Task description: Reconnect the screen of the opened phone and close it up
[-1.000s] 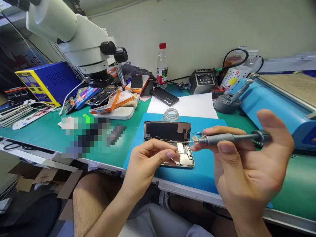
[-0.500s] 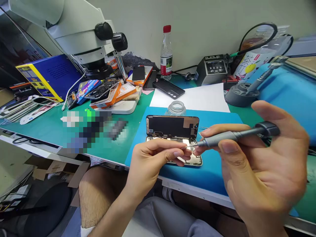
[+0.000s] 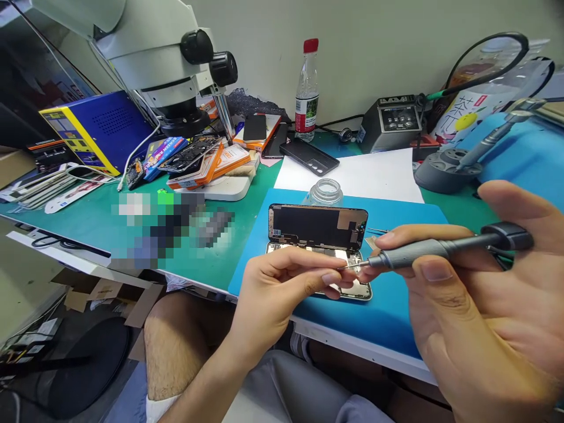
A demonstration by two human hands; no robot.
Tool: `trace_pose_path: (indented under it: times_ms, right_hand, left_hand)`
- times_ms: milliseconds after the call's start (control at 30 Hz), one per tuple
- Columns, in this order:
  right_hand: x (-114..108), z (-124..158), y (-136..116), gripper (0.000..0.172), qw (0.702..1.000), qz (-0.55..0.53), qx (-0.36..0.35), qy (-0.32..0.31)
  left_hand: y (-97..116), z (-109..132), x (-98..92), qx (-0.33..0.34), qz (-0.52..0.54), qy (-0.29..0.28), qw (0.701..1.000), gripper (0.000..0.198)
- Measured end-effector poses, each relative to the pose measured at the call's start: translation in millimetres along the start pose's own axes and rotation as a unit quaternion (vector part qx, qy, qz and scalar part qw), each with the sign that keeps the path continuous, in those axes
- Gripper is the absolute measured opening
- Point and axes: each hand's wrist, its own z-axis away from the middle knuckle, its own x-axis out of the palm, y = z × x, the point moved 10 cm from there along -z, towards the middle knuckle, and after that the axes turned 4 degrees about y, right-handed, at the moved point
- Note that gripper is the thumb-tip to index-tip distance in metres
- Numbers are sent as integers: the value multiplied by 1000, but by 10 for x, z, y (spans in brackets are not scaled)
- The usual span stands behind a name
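Note:
A grey precision screwdriver (image 3: 416, 254) lies across my right hand (image 3: 480, 305), held between thumb and fingers, its round cap near the palm. The thin screwdriver bit (image 3: 358, 265) points left, and its tip sits in the pinched thumb and forefinger of my left hand (image 3: 288, 282). Whether a tiny screw is also pinched there is hidden. Just behind and under both hands is an opened phone (image 3: 359, 289), its screen (image 3: 315, 226) raised on the far side with the inner face toward me. My left hand covers much of the phone's inside.
The phone lies on a blue mat (image 3: 251, 258). Behind it are a glass jar (image 3: 325, 192), a black phone cover (image 3: 311, 157) and white paper (image 3: 379, 173). A microscope (image 3: 154, 64) overhangs stacked boxes at left. A bit holder (image 3: 447, 170) stands right; tweezers (image 3: 379, 230) lie beside the phone.
The view has swung slightly, so most things appear further right. Both hands keep the same grip, with the bit tip still between the left fingertips.

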Motion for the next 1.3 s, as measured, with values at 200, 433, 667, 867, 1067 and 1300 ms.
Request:
trace_pose_path:
  times_ms: [200,433,667,867,1067,1300]
  right_hand:
    - [41,1,19,61,1000,-5,16,-15]
    - [7,2,28,61,1000,1,8,-14]
    - [-8,-41,80,59,999,-11,28,-22]
    - [-116,-142,25,55,999,-17,-46,21]
    - [29,-51,183,57,989,138,-41,-15]
    - [123,20,301,58,976,205,-22,-70]
  left_hand:
    - [0,9,-30,-2,-17,11,1000,10]
    - [2,14,-42,-6,-27,16,999,10]
    - [-38,13,4,-31,-15,-3,999,10]
    - [-7,36,-27,-1,-54,-1,999,17]
    - [7,141,-172,58,-122,43,990,49]
    - [22,171,-107,79,-246,26,966,47]
